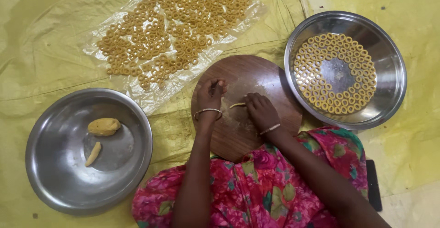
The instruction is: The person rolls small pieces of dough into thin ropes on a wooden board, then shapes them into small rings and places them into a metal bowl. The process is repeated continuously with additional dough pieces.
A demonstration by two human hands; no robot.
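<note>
Many dough rings are already shaped: a large heap lies on the clear plastic sheet (137, 79) at the top, and more rings (334, 72) sit in neat circles around the bare middle of the steel plate (394, 72) on the right. By the look of it the work is well along, yet not finished. The steel bowl (46, 150) on the left holds only a small dough lump (104, 126) and one rolled dough stick (93, 153), so little raw dough seems left to shape. On the round wooden board (238, 136) in the middle, a thin dough strip (237, 104) lies between the hands. The right hand (261, 110) presses its bent fingers on the strip's end, partly closed over it. The left hand (211, 95) is curled with its fingertips pinched together just beside the strip; whether it grips a bit of dough I cannot tell. Everything rests on a yellow sheet (41, 49) spread over the floor. A dark flat object (373, 184) lies by the person's right side. Nothing blocks the board.
</note>
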